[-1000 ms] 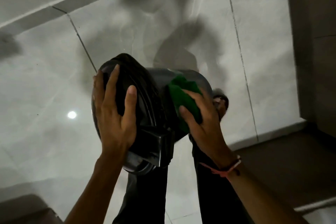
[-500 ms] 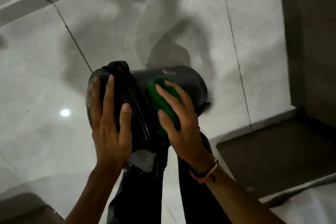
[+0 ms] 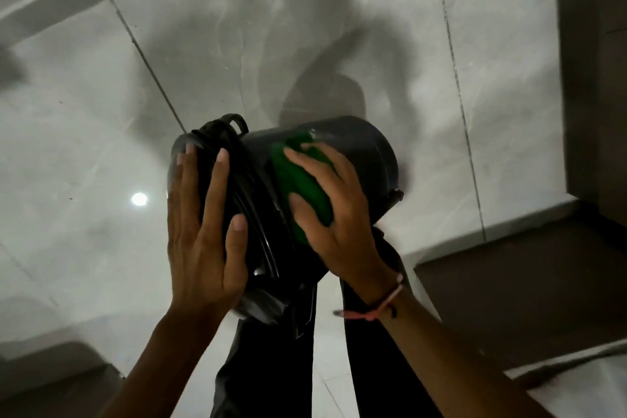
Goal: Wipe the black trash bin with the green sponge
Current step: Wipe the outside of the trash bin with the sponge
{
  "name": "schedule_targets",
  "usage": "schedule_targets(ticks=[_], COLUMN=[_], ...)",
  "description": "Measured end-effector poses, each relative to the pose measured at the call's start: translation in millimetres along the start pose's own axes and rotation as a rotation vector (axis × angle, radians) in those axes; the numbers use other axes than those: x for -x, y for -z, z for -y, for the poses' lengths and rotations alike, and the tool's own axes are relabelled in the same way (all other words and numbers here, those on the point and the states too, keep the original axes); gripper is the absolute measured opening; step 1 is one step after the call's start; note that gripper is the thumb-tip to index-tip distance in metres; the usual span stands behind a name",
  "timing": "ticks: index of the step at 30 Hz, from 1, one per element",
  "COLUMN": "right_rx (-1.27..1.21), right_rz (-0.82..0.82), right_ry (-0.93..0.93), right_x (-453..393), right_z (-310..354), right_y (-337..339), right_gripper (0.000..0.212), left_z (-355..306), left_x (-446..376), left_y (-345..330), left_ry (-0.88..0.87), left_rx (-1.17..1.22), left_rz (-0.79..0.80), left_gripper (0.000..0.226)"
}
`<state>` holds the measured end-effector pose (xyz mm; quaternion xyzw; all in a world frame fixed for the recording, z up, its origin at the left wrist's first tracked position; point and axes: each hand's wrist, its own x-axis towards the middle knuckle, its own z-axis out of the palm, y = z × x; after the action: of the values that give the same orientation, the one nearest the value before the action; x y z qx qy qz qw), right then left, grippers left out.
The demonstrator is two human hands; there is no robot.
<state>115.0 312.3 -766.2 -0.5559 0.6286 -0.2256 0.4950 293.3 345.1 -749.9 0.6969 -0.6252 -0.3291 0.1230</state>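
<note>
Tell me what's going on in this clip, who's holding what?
A person is cleaning a black trash bin that is tipped on its side above a tiled floor. The left hand lies flat against the lid end to steady it. The right hand presses a green sponge against the bin's curved side wall, fingers spread over it. The person's dark trouser legs show below the bin.
</note>
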Motion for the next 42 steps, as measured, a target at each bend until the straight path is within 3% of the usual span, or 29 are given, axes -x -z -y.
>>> schedule_targets(ticks=[4, 8, 10, 13, 15, 17, 20, 25, 27, 30, 34, 39, 42], right_rx=[0.130, 0.148, 0.115, 0.059, 0.013, -0.032, 0.063, 0.126, 0.082, 0.038, 0.051, 0.117, -0.010], right_rz=[-0.007, 0.129, 0.302, 0.419, 0.324, 0.258, 0.215, 0.201, 0.210, 0.174, 0.111, -0.092, -0.169], right_ry=[-0.204, -0.437, -0.407, -0.140, -0.009, 0.009, -0.106, -0.371, -0.305, -0.057, 0.058, -0.160, -0.437], right_x=[-4, -108, -144, -118, -71, -30, -32, -125, -121, -57, -1, -34, -65], right_z=[-63, -78, -50, 7, 23, 11, -32, -62, -43, -6, -25, -94, -131], right_y=[39, 37, 12, -21, -12, 11, 34, 24, 10, -3, 1, 16, 47], right_gripper=[0.049, 0.034, 0.030, 0.033, 0.039, 0.045, 0.045, 0.032, 0.030, 0.042, 0.052, 0.049, 0.042], left_z=[7, -7, -11, -8, -8, -3, 10, -2, -5, 3, 21, 17, -8], left_x=[4, 2, 1, 0, 7, 16, 25, 6, -1, -5, -12, -35, -51], left_y=[1, -7, -7, -3, -3, -3, 0, -5, -5, 2, 10, 15, 9], left_ry=[-0.036, -0.005, -0.032, -0.059, -0.084, -0.100, -0.069, -0.127, -0.227, -0.431, -0.661, -0.808, -0.793], left_rx=[0.020, 0.031, -0.007, -0.061, -0.074, -0.067, -0.044, -0.062, -0.136, -0.212, -0.249, -0.327, -0.358], left_rz=[0.014, -0.016, -0.025, -0.024, -0.017, -0.008, 0.003, -0.014, -0.015, 0.002, 0.019, 0.079, 0.098], left_gripper=[0.064, 0.065, 0.064, 0.068, 0.069, 0.069, 0.070, 0.063, 0.061, 0.058, 0.050, 0.038, 0.035])
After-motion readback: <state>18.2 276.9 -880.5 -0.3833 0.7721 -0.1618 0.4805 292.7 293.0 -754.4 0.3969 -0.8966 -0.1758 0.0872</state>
